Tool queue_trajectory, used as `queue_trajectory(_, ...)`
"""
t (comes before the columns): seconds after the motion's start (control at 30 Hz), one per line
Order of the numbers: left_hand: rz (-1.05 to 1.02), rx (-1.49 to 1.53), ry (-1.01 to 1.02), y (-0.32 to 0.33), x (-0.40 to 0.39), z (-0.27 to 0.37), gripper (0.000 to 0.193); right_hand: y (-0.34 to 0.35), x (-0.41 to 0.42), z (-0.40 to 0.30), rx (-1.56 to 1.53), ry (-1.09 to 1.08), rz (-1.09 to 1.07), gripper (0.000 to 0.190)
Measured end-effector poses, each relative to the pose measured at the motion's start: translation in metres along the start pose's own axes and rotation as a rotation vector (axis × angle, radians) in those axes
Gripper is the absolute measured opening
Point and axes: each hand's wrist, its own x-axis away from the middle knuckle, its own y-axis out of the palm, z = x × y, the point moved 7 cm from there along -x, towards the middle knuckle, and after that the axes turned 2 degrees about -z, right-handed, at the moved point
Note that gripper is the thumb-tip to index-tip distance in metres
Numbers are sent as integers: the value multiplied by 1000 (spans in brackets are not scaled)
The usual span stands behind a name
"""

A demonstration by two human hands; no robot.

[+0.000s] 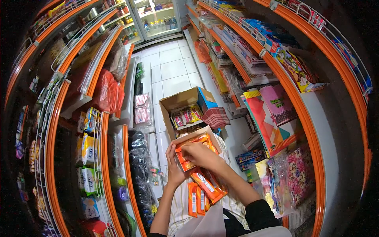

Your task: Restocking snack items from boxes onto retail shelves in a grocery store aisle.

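Note:
A small open cardboard box [212,132] with orange snack packets [204,139] inside is tilted towards me. My left hand [175,166] grips the box by its left side. My right hand [199,154] reaches into it, fingers bent down among the packets; whether they hold one is hidden. More orange wrapped packets [204,183] lie on my lap, on striped cloth, just below the box. Beyond stands a larger open cardboard carton [168,118] with pink and yellow packets [187,116] inside. A red checked cloth [216,117] hangs over its right side.
Shelves with orange edges [308,139] and wire rails flank both sides, close to my arms. Notebooks [278,103] and wrapped goods fill the right; tissue-type packs [89,148] and a red plastic bag [108,91] are left. White floor tiles [173,66] run to a glass-door fridge [157,17].

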Motion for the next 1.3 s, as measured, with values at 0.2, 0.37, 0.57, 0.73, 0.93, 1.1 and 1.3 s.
queue_trajectory(0.2, 5, -35, -27, -5, -2, 3, 121, -61, 14, 3, 426, 321, 221, 21)
queue_trajectory(0.37, -32, -19, -26, 2, -3, 0, 118, -36, 9, 36, 585, 325, 10, 25)
queue_trajectory(0.57, -84, -510, 12, -27, -11, 37, 106, -46, 16, 13, 522, 248, 217, 26)
queue_trajectory(0.73, -320, -699, 236, -31, -29, 76, 78, -37, 20, 23, 562, 271, 116, 20)
queue_trajectory(0.93, -371, -761, 212, -26, -40, 80, 71, -45, 22, 21, 494, 266, 132, 10)
queue_trajectory(1.1, -332, -753, 203, -33, -34, 70, 71, -65, 59, -56, 79, 199, 206, 21)
queue_trajectory(1.3, -316, -693, 252, -20, -29, 69, 81, -12, 113, -52, 234, 286, -56, 40)
